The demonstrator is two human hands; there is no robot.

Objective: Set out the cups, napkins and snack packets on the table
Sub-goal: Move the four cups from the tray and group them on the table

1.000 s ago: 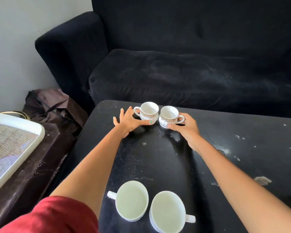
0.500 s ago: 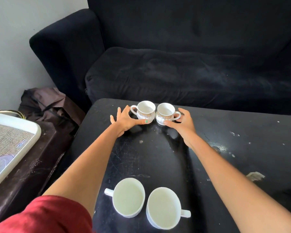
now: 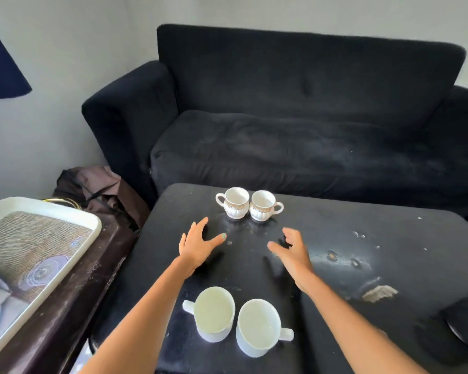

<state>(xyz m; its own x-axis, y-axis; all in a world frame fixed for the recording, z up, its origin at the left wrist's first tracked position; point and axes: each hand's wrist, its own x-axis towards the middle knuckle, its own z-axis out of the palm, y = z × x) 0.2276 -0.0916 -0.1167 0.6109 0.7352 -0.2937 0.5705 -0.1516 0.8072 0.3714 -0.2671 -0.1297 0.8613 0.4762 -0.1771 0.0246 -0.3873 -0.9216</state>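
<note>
Nothing is held: the left hand [image 3: 197, 245] and right hand [image 3: 292, 251] hover with loose fingers over the worktop [image 3: 335, 238]. Two patterned cups [image 3: 237, 202] stand touching at 12 o'clock, two plain cups [image 3: 238, 319] at 6. Cups appear placed; napkins and snack packets, not seen, must be fetched next.

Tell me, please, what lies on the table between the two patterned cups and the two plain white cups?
Head view: both hands, left hand and right hand, open above bare tabletop between patterned cups and plain cups.
</note>
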